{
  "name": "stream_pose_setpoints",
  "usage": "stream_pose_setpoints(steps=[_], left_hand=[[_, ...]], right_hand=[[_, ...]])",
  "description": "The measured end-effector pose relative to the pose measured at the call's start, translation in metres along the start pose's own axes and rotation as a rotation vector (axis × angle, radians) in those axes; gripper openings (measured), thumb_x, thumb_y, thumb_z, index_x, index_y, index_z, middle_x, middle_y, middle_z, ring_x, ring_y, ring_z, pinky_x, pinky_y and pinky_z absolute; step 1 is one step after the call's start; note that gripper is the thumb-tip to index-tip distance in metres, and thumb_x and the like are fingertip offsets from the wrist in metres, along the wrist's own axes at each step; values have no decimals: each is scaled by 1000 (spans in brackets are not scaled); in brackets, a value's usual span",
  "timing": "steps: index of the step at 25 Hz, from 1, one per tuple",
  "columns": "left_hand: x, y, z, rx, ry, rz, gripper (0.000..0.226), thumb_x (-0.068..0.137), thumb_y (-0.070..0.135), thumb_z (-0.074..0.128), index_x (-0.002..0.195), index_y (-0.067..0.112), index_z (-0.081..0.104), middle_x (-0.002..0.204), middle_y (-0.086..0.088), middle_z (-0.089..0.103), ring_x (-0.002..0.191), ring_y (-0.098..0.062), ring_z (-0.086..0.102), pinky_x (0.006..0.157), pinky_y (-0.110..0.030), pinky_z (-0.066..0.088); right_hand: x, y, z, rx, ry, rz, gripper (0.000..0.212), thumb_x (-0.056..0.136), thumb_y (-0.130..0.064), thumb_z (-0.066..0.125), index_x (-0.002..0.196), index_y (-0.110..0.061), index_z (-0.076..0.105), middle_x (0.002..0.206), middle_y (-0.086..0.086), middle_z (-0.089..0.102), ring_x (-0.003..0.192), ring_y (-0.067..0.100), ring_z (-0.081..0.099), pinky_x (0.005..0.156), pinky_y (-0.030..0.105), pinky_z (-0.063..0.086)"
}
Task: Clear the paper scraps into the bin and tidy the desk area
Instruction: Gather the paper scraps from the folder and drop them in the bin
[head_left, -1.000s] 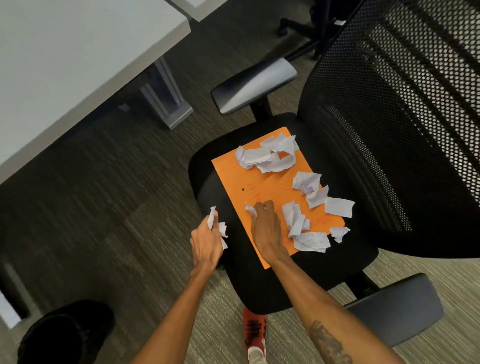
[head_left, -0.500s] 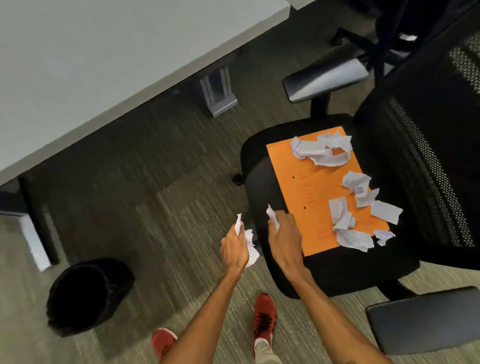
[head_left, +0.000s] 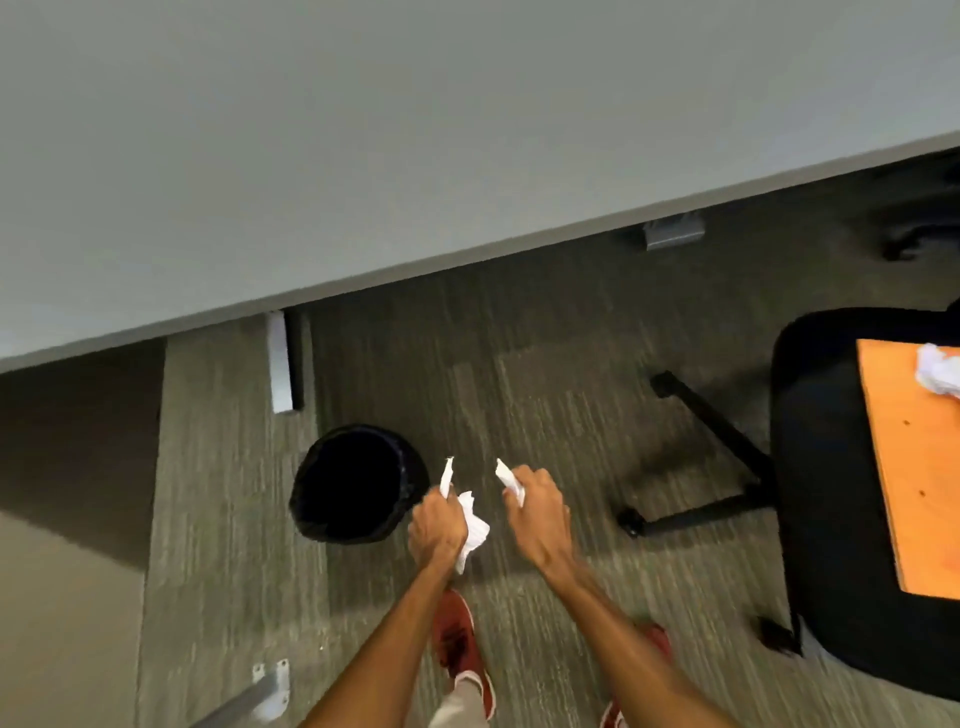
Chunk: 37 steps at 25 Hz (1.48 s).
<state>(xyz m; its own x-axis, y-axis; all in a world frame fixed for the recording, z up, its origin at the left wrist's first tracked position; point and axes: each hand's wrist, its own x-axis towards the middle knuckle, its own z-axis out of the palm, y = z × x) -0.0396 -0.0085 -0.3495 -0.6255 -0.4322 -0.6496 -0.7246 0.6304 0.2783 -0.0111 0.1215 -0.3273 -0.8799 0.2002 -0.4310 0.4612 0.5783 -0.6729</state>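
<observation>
My left hand is shut on several crumpled white paper scraps, just right of the black round bin on the carpet. My right hand is shut on one small white scrap, a little further right of the bin. Both hands are over the floor, neither over the bin's opening. At the right edge an orange folder lies on the black chair seat, with a crumpled scrap on it.
A grey desk top fills the upper half, its legs just behind the bin. The chair's black base arms stretch over the carpet to the right of my hands. My red shoes are below.
The view swung left from the chair to the bin. Both hands carried their scraps away from the seat and now hover beside the bin.
</observation>
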Motion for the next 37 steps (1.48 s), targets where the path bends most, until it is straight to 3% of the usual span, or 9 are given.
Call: stream_pose_setpoints(steps=[4,8,13,18,22,26,30,35,37], left_hand=[[66,-64,-78,-43,65,-119,44,102,39,38,124,9,63,124,-23,62,116,-43,58,94,-45,46],[129,-113,-132,-117,90,-214,48,104,37,37,124,2,62,127,-26,62,116,-43,59,97,-47,48],[199,-146,-156,-178,101,-241,40,100,25,45,126,-1,60,125,-26,63,115,-42,61,94,-45,49],[244,-152,-142,-144,143,-176,35,98,20,50,126,3,62,123,-25,65,112,-41,63,86,-39,50],[268,-153,-130,-139,105,-183,41,101,33,48,130,5,58,130,-23,60,118,-39,59,91,-39,47],[287,-154,-121,-120,53,-164,46,103,36,41,140,9,49,140,-19,53,125,-37,54,103,-42,45],[299,-150,-116,-277,15,-206,55,99,40,53,137,2,49,139,-23,52,128,-38,51,102,-48,48],[297,-143,-112,-635,-1,-230,42,102,35,50,123,1,62,122,-22,64,98,-34,64,90,-55,56],[286,-138,-109,-706,-32,-274,41,102,37,50,123,3,63,120,-21,65,97,-35,64,89,-56,56]], right_hand=[[7,-80,94,15,-118,-100,15,98,-14,54,110,-13,62,101,8,55,89,28,60,70,30,38],[18,-135,171,39,-245,-123,20,98,-17,54,116,-13,62,107,9,58,99,25,59,79,33,45],[51,-155,239,-84,-337,-60,17,96,-11,52,108,-4,61,110,21,65,106,38,61,82,39,48],[96,-141,284,-167,-389,15,30,96,-9,49,125,-8,58,131,19,58,120,36,57,98,41,49],[117,-134,309,-195,-399,74,37,99,-15,50,136,-16,55,142,15,53,129,33,54,106,41,45],[133,-138,319,-202,-396,72,34,101,-28,53,132,-16,56,139,13,56,125,34,56,101,37,48],[145,-141,325,-175,-471,70,56,92,-26,67,143,-17,46,147,10,48,133,30,49,106,35,42],[145,-139,326,-23,-471,106,62,90,-28,69,146,-17,44,148,7,47,135,26,49,109,33,40],[140,-137,318,28,-448,113,56,92,-26,65,144,-19,47,145,6,52,134,25,51,113,37,41]])
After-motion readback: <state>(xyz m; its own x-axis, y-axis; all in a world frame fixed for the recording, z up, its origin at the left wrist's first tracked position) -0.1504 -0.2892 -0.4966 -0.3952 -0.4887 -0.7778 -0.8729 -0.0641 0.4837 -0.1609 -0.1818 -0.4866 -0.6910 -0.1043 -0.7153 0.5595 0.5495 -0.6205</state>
